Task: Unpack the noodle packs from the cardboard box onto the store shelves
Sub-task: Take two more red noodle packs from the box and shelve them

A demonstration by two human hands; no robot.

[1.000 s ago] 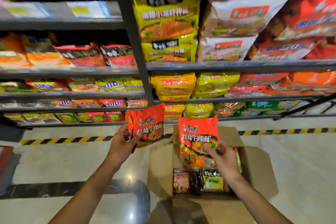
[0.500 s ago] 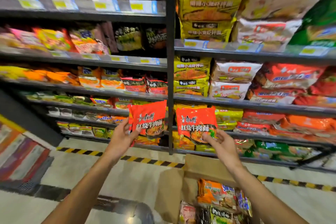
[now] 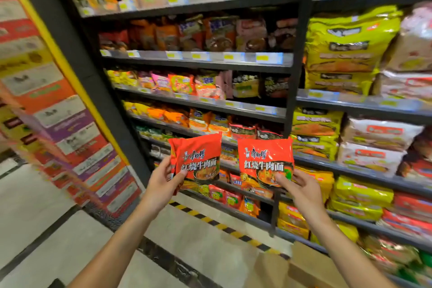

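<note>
Packs up off the cardboard box (image 3: 304, 266) now, raised before the shelves (image 3: 198, 106): left hand (image 3: 163, 182) fingers clamp red noodle packs (image 3: 196, 156), right hand (image 3: 301, 186) pinches another pack (image 3: 265, 159); shelving comes next

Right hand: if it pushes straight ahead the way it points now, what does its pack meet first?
Probably the dark shelf upright, which stands just behind the red pack in the right hand; depth is unclear.
</note>
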